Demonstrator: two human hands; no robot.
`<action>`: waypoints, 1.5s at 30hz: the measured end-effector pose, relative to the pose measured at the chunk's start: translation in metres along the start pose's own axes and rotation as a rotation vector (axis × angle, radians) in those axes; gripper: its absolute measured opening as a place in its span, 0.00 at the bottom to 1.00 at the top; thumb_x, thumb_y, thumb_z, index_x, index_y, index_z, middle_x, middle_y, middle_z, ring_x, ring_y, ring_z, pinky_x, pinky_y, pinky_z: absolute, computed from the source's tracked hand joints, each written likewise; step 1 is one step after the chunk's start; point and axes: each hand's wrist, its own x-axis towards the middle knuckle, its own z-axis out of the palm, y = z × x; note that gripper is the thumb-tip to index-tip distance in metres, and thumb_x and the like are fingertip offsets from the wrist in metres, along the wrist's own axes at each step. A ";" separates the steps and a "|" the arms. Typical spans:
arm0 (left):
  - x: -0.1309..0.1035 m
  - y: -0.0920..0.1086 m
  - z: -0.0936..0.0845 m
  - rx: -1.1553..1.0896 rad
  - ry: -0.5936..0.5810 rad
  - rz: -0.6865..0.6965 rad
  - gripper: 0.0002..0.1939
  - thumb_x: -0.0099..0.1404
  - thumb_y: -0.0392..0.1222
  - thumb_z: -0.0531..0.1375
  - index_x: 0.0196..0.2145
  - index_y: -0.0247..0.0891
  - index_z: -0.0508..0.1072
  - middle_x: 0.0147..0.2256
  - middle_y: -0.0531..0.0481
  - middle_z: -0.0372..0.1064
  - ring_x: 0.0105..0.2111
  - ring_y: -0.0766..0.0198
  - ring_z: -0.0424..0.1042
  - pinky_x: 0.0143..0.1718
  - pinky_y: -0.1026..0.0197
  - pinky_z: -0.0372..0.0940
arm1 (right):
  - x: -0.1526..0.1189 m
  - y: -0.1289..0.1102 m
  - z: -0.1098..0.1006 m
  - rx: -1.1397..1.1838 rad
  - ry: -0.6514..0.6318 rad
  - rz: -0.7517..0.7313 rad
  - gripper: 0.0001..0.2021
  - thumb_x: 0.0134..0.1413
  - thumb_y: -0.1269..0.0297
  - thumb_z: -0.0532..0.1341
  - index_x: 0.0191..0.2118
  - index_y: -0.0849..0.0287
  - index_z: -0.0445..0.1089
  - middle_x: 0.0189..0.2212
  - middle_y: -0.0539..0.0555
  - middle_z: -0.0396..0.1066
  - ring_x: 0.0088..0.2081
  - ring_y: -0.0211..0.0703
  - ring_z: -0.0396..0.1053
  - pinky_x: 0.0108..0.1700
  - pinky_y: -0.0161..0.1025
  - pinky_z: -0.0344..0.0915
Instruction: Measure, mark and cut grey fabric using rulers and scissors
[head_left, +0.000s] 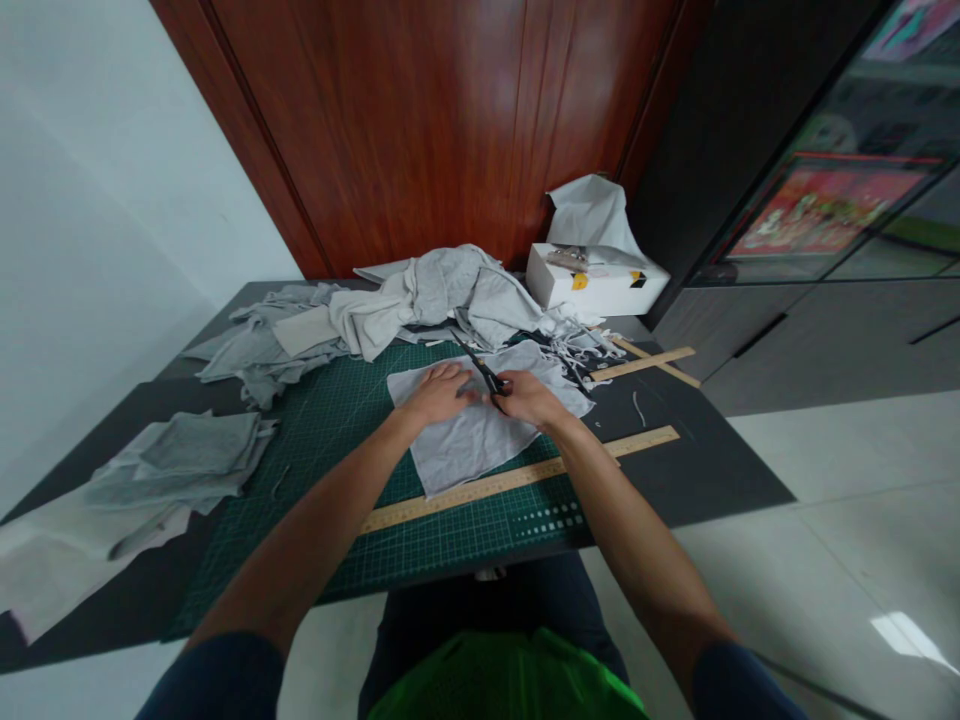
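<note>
A light grey piece of cloth (466, 447) lies spread on the green cutting mat (450, 545). My left hand (439, 393) rests flat on its left part, fingers stretched out. Over the cloth's middle, my right hand (525, 398) grips black scissors (489, 377) by the handles. Their blades point away and to the left, above the cloth. I cannot tell whether the blades touch the fabric. Along the cloth's near edge runs a wooden ruler (480, 489), passing under my right forearm.
Crumpled grey fabric (450, 290) is heaped at the back, with more folded cloth (187, 455) at the left. Fabric scraps (577, 340) and crossed wooden strips (645, 364) lie at the right. A white box (592, 285) stands behind, near the wooden door (420, 130).
</note>
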 end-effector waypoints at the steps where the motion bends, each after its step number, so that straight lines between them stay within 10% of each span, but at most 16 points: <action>1: 0.003 0.002 0.002 0.012 -0.029 -0.005 0.29 0.76 0.54 0.53 0.71 0.44 0.66 0.73 0.40 0.56 0.74 0.44 0.52 0.73 0.39 0.49 | -0.001 0.002 0.002 0.080 -0.016 0.022 0.06 0.59 0.63 0.69 0.38 0.60 0.77 0.25 0.50 0.76 0.26 0.39 0.71 0.29 0.34 0.64; 11: 0.035 -0.006 0.003 0.035 -0.128 -0.219 0.41 0.75 0.66 0.46 0.77 0.44 0.52 0.78 0.35 0.38 0.77 0.33 0.38 0.71 0.25 0.41 | -0.008 0.013 0.023 0.623 -0.032 0.163 0.18 0.46 0.57 0.79 0.27 0.59 0.71 0.17 0.46 0.69 0.18 0.33 0.64 0.19 0.30 0.61; 17: 0.027 -0.012 -0.004 0.039 -0.037 -0.234 0.36 0.76 0.60 0.50 0.75 0.43 0.57 0.77 0.39 0.46 0.77 0.39 0.42 0.73 0.29 0.41 | -0.010 0.019 0.018 0.773 -0.004 0.201 0.16 0.54 0.58 0.70 0.24 0.60 0.69 0.17 0.48 0.67 0.16 0.32 0.61 0.15 0.31 0.52; 24: -0.016 -0.023 -0.005 0.047 0.022 -0.140 0.29 0.74 0.49 0.55 0.70 0.43 0.68 0.75 0.41 0.54 0.76 0.44 0.49 0.75 0.38 0.45 | -0.020 0.015 0.022 0.763 -0.035 0.201 0.17 0.52 0.56 0.70 0.22 0.59 0.67 0.15 0.47 0.64 0.15 0.32 0.56 0.14 0.31 0.47; 35: -0.043 0.011 0.011 0.028 -0.159 -0.124 0.45 0.72 0.70 0.51 0.77 0.47 0.52 0.79 0.42 0.36 0.78 0.38 0.35 0.74 0.32 0.36 | -0.030 0.022 0.023 0.685 -0.011 0.282 0.15 0.54 0.60 0.66 0.21 0.58 0.66 0.14 0.48 0.64 0.13 0.32 0.55 0.13 0.32 0.46; 45: -0.043 0.011 0.009 0.093 -0.026 -0.027 0.36 0.69 0.64 0.60 0.69 0.46 0.67 0.74 0.39 0.56 0.75 0.40 0.49 0.73 0.35 0.45 | -0.034 0.035 0.011 0.644 0.026 0.300 0.15 0.53 0.61 0.65 0.20 0.58 0.65 0.14 0.49 0.64 0.12 0.32 0.54 0.13 0.33 0.44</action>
